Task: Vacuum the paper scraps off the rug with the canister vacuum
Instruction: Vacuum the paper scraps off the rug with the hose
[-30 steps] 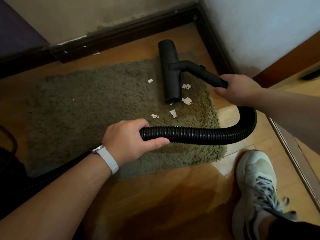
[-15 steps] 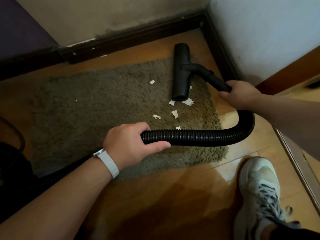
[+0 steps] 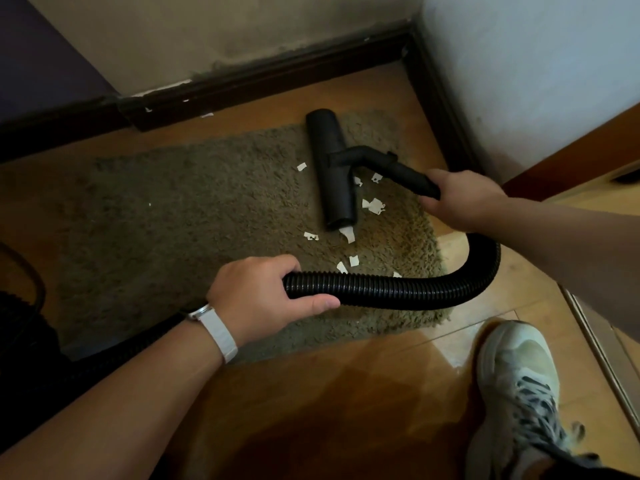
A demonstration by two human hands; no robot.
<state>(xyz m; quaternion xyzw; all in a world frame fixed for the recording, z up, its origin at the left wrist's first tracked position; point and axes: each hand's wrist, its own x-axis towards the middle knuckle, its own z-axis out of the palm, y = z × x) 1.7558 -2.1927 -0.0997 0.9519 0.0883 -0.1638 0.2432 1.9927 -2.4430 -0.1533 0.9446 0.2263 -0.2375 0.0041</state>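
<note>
L hand point(image 3: 256, 299) curled round ribbed hose point(image 3: 398, 291); prob. light, bendy, springy; R hand point(image 3: 464, 199) grips stiff nozzle neck point(image 3: 398, 169), best steering pt; nozzle head point(image 3: 329, 161) flat on rug point(image 3: 173, 220); featherlight paper scraps point(image 3: 375, 205) beside it, 1 touching.

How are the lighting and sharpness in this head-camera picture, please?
Head view: dim, warm light; the black plastic floor nozzle loses detail; pale glare on the glossy wooden floor beside the white sneaker; lower-left corner nearly black; wide-angle view skews the dark baseboard; white paper scraps look sharp.
</note>
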